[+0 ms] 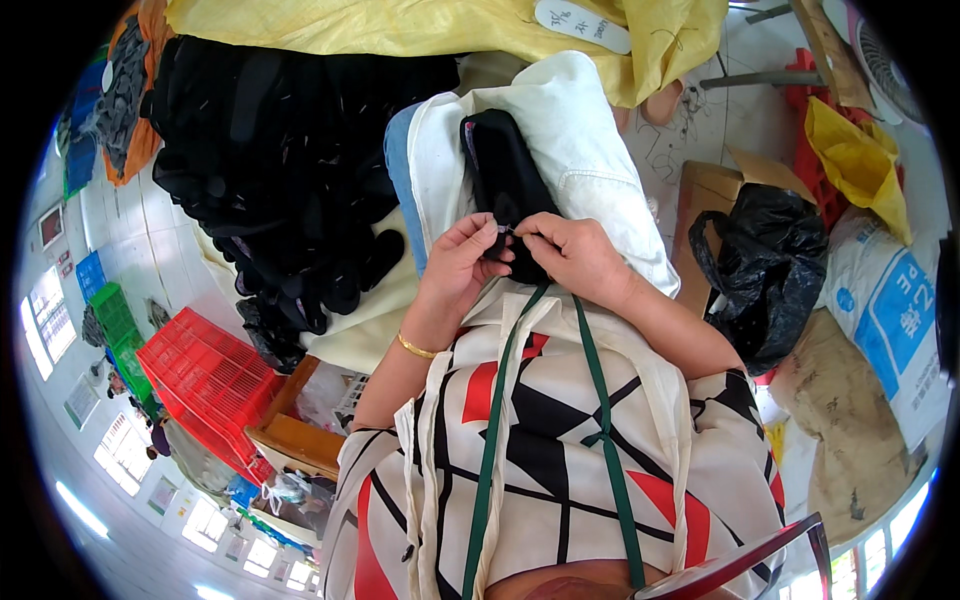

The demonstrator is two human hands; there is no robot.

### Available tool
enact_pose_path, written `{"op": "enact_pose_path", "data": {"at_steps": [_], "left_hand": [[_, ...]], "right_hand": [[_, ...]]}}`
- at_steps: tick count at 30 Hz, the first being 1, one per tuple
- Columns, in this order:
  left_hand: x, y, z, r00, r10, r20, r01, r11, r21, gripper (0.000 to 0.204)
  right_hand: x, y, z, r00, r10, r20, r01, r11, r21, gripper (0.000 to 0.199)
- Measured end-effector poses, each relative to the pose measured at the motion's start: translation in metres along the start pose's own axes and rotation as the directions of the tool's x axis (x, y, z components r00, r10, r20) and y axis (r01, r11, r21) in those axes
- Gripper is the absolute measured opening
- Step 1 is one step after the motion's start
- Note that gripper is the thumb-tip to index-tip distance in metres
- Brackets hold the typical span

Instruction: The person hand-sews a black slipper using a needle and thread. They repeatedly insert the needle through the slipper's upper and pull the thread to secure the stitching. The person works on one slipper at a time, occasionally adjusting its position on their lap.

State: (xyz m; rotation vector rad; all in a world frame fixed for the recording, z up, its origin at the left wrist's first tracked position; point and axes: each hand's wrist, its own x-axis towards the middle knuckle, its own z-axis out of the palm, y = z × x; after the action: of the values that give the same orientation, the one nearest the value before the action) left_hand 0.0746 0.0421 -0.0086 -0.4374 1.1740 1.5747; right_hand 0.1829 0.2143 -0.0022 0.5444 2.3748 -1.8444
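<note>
While the black shoe upper point(505, 180) rests on the lap, left hand point(462, 262) and right hand point(570, 255) pinch its near edge, steadying it close.

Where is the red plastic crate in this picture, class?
In the head view the red plastic crate sits at the lower left, on the person's left side, below the heap of black pieces and beside a green crate.

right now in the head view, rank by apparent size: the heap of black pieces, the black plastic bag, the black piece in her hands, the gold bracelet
1. heap of black pieces
2. black plastic bag
3. black piece, held by left hand and right hand
4. gold bracelet
</note>
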Motion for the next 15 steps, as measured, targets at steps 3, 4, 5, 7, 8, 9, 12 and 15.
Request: {"op": "enact_pose_path", "data": {"at_steps": [3, 4, 5, 7, 8, 9, 12, 15], "left_hand": [[-0.005, 0.002, 0.006, 1.000, 0.019, 0.005, -0.019, 1.000, -0.018, 0.018], [-0.004, -0.001, 0.002, 1.000, 0.026, 0.011, -0.026, 0.999, -0.020, 0.018], [-0.004, -0.003, 0.000, 0.999, 0.033, 0.018, -0.033, 0.999, -0.024, 0.019], [-0.004, -0.006, 0.000, 0.999, 0.042, -0.009, -0.042, 0.999, 0.011, 0.020], [-0.005, -0.008, -0.001, 0.999, 0.046, -0.023, -0.046, 0.999, 0.028, 0.020], [-0.005, -0.008, -0.001, 0.998, 0.050, -0.035, -0.048, 0.997, 0.059, 0.020], [-0.006, -0.006, 0.003, 0.997, 0.049, -0.062, -0.040, 0.990, 0.137, 0.020], [-0.008, -0.002, 0.005, 0.997, 0.032, -0.064, -0.021, 0.986, 0.167, 0.019]], "right_hand": [[0.001, -0.001, -0.002, 0.996, 0.076, 0.052, -0.080, 0.993, 0.085, 0.013], [0.001, -0.003, -0.004, 0.982, 0.151, 0.112, -0.167, 0.974, 0.151, 0.014], [0.002, -0.005, -0.006, 0.959, 0.222, 0.176, -0.256, 0.944, 0.209, 0.015], [0.003, 0.001, -0.007, 0.945, 0.232, 0.232, -0.293, 0.914, 0.280, 0.014], [0.004, 0.004, -0.007, 0.936, 0.236, 0.260, -0.313, 0.896, 0.314, 0.014], [0.005, 0.003, -0.007, 0.926, 0.259, 0.275, -0.341, 0.887, 0.312, 0.013], [0.007, 0.004, -0.005, 0.895, 0.322, 0.307, -0.415, 0.855, 0.313, 0.013], [0.007, 0.009, -0.002, 0.872, 0.372, 0.318, -0.469, 0.822, 0.324, 0.012]]}}
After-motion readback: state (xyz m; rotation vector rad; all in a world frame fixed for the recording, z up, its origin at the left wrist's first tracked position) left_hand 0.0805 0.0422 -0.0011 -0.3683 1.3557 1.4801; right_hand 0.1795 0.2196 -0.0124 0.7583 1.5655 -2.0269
